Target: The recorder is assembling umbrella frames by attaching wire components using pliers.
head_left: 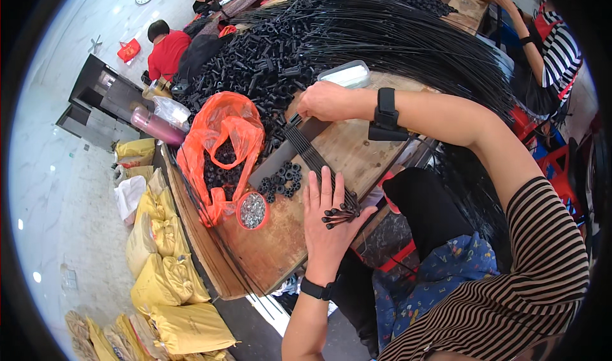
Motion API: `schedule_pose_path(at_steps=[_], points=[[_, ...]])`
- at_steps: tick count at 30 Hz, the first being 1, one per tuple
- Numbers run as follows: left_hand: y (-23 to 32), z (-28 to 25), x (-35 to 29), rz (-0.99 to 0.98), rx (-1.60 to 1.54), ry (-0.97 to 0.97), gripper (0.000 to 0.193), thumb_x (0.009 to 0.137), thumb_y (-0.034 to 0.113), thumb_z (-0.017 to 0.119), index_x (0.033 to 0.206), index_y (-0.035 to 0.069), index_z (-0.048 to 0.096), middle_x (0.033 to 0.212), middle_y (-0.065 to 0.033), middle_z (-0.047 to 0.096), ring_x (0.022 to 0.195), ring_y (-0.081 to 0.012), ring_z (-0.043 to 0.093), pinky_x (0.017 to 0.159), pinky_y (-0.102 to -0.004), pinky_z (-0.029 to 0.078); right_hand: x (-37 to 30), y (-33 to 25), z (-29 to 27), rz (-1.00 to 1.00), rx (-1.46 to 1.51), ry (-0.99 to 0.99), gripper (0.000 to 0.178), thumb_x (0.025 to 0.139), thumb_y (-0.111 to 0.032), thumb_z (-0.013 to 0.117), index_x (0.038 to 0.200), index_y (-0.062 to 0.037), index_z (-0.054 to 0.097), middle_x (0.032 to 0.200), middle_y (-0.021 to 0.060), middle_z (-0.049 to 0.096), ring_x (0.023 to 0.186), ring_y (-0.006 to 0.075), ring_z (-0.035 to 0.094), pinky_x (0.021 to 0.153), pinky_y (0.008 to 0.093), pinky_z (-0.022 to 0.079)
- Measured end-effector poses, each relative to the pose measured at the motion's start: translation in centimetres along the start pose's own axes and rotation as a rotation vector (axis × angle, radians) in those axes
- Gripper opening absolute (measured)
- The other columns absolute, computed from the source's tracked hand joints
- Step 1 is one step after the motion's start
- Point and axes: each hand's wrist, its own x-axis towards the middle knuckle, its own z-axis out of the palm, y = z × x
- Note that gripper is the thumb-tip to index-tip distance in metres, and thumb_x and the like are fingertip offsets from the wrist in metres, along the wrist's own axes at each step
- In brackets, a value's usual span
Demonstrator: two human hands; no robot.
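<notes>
A bundle of thin black rods (pixel 307 149) lies slantwise over the near tabletop. My left hand (pixel 328 211) is flat against its near end, fingers stretched out, with several knobbed rod ends showing between the index finger and thumb. At the far end, my right hand (pixel 325 101) is closed in a pinch on the black rods; its fingertips are partly hidden. Left of the bundle sit small black ring-shaped parts (pixel 280 181) and a round red tub (pixel 252 210) of shiny metal bits. An orange plastic bag (pixel 220 131) holds more black parts.
A large heap of black fittings (pixel 255 61) and long black rods (pixel 408 36) covers the far wooden table (pixel 376 138). Behind my right hand stands a clear plastic box (pixel 345 73). Yellow sacks (pixel 185 329) line the left floor. Other people sit around the table.
</notes>
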Motion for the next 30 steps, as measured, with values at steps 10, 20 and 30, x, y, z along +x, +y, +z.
schedule_pose_path(at_steps=[10, 20, 30], points=[[0.0, -0.4, 0.0, 0.017, -0.021, 0.024, 0.08, 0.071, 0.044, 0.078, 0.13, 0.0, 0.05, 0.143, -0.0197, 0.04, 0.135, -0.0388, 0.033, 0.11, -0.0484, 0.03, 0.0, -0.7, -0.4, 0.058, 0.005, -0.073, 0.015, 0.077, -0.009, 0.06, 0.088, -0.007, 0.07, 0.079, 0.013, 0.067, 0.076, 0.0333, 0.065, 0.067, 0.0438, 0.051], [-0.1, -0.4, 0.2, 0.036, 0.008, 0.022, 0.084, 0.072, 0.05, 0.073, 0.131, -0.004, 0.046, 0.141, -0.0243, 0.041, 0.133, -0.0413, 0.035, 0.108, -0.0498, 0.031, 0.1, -0.7, -0.1, -0.015, -0.039, 0.017, 0.012, 0.071, -0.006, 0.061, 0.081, -0.0092, 0.067, 0.073, 0.0112, 0.067, 0.072, 0.0315, 0.066, 0.062, 0.042, 0.051], [-0.1, -0.2, 0.3, -0.009, -0.026, -0.003, 0.093, 0.067, 0.047, 0.079, 0.132, -0.008, 0.042, 0.142, -0.0274, 0.038, 0.135, -0.04, 0.034, 0.11, -0.0498, 0.029, 0.0, -1.5, -0.3, -0.023, -0.086, -0.018, 0.014, 0.072, -0.008, 0.062, 0.084, -0.0091, 0.067, 0.078, 0.0103, 0.066, 0.077, 0.0308, 0.066, 0.066, 0.041, 0.052]])
